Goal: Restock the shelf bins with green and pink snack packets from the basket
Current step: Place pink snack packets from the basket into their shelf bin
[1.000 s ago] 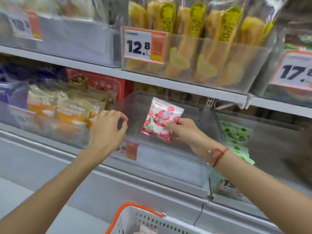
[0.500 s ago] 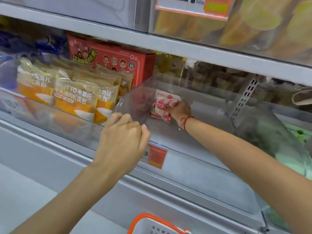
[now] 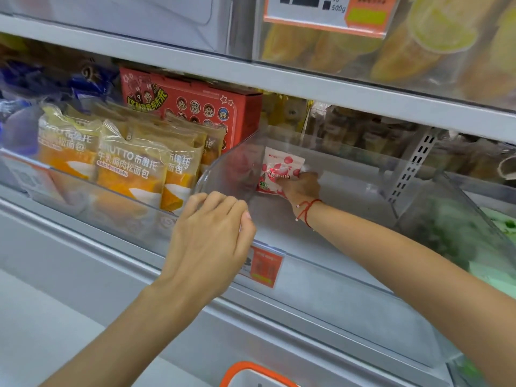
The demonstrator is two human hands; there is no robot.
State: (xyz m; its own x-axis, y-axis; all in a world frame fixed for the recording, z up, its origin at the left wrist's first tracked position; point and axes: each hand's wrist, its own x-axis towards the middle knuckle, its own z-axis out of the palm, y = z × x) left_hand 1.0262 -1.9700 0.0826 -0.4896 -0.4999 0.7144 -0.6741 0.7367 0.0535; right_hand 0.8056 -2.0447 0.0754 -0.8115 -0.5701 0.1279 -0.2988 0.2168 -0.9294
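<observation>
A pink and white snack packet [image 3: 280, 170] stands upright deep inside a clear plastic bin [image 3: 349, 277] on the middle shelf. My right hand [image 3: 301, 188] reaches far into the bin and grips the packet's lower right part. My left hand [image 3: 212, 238] rests on the bin's front left rim with its fingers curled over the edge. Green packets [image 3: 502, 227] lie blurred in the neighbouring clear bin on the right. The white basket with an orange rim [image 3: 251, 372] just shows at the bottom edge.
Left of the bin, orange bread packs [image 3: 125, 166] fill another clear bin. A red box [image 3: 195, 107] stands behind them. The upper shelf [image 3: 307, 82] overhangs close above, with yellow snack bags [image 3: 405, 51] and a price tag. An orange label [image 3: 265, 266] hangs on the bin front.
My right hand has carried the pink packet from the bin's front to its back. My left hand has moved onto the bin's rim, and the view has come closer.
</observation>
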